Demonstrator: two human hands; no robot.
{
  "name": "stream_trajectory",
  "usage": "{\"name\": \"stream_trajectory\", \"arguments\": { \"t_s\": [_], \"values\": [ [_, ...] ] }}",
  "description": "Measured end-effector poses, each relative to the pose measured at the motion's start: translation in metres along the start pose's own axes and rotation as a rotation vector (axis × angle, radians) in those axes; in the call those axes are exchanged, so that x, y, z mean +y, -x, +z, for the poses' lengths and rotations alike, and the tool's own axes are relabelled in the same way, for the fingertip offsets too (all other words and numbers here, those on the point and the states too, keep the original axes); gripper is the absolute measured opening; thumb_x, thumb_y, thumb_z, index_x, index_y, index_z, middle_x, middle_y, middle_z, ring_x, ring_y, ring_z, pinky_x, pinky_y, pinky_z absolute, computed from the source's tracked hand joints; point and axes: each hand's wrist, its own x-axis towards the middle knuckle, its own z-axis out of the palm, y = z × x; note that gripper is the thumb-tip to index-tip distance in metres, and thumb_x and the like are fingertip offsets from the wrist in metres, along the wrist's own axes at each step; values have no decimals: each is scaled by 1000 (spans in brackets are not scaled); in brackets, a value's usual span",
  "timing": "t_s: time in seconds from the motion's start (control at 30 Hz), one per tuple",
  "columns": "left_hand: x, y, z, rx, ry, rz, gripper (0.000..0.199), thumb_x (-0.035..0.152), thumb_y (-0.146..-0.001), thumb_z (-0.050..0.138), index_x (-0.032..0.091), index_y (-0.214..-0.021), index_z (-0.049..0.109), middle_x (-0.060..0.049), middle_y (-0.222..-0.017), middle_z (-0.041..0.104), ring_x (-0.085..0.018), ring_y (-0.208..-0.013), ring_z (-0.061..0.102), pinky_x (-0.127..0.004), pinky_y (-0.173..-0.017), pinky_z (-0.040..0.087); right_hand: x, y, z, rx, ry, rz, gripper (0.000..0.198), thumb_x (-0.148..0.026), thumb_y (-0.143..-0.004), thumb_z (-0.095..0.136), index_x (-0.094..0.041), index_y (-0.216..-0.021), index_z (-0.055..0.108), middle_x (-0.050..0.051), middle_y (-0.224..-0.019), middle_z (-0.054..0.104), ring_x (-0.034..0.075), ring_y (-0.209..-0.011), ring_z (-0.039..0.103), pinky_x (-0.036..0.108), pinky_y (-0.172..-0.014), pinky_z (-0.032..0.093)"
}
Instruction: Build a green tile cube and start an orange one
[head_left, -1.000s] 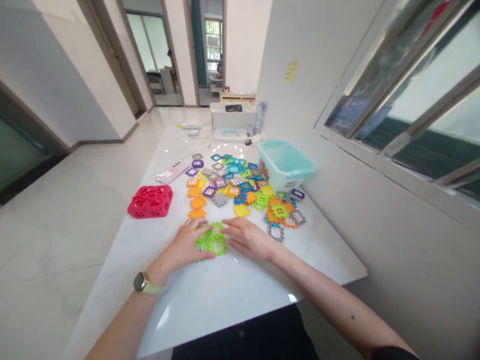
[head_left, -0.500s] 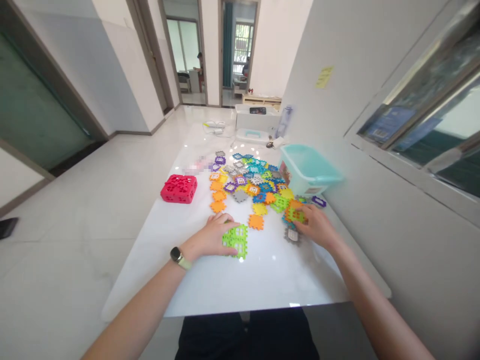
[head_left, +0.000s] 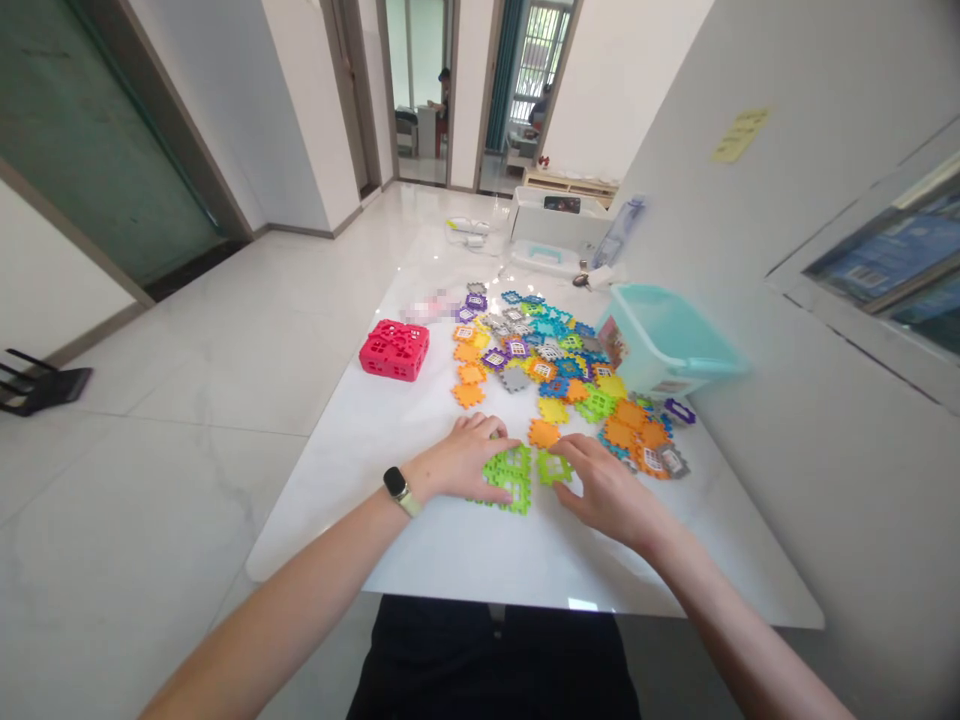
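Observation:
My left hand (head_left: 480, 465) grips a joined panel of green interlocking tiles (head_left: 516, 492) near the table's front, thumb along the near side and fingers at the far side. Part of the panel is hidden under the palm. Just to its right, my right hand (head_left: 589, 480) pinches a single green window tile (head_left: 553, 467) between thumb and fingers. A narrow gap separates this tile from the panel's right edge. An orange tile (head_left: 544, 433) lies right behind the single green one.
A red box of joined tiles (head_left: 394, 352) stands at the left. Loose coloured tiles (head_left: 514, 378) spread across the middle, with orange ones (head_left: 621, 432) heaped at the right. Beside the wall stands a turquoise bin (head_left: 667, 340). A white case (head_left: 546, 258) lies farther back.
My right hand has brought the green tile left from the heap at the right to beside the green panel. My left hand still holds the panel. The camera view has shifted.

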Motion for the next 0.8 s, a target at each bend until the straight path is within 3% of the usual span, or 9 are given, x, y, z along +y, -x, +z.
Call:
{"name": "stream_trajectory", "arguments": {
  "t_s": [0.27,0.8],
  "values": [
    [4,-1,4,22,-22,-9,69,58,-74,69,25,-132,52,-8,-119,53,-28,-109,47,-40,-93,35,-4,-8,-3,65,22,-92,38,-16,-84,60,-19,-121,53,13,-117,61,29,-109,58,46,-93,51],
    [8,0,3,23,-37,-28,67,56,-74,70,26,-130,53,-7,-117,54,-27,-107,47,-39,-90,35,-7,-14,-5,33,37,-144,37,-14,-84,62,-20,-119,54,13,-116,62,30,-110,58,47,-92,52]
  ]
}}
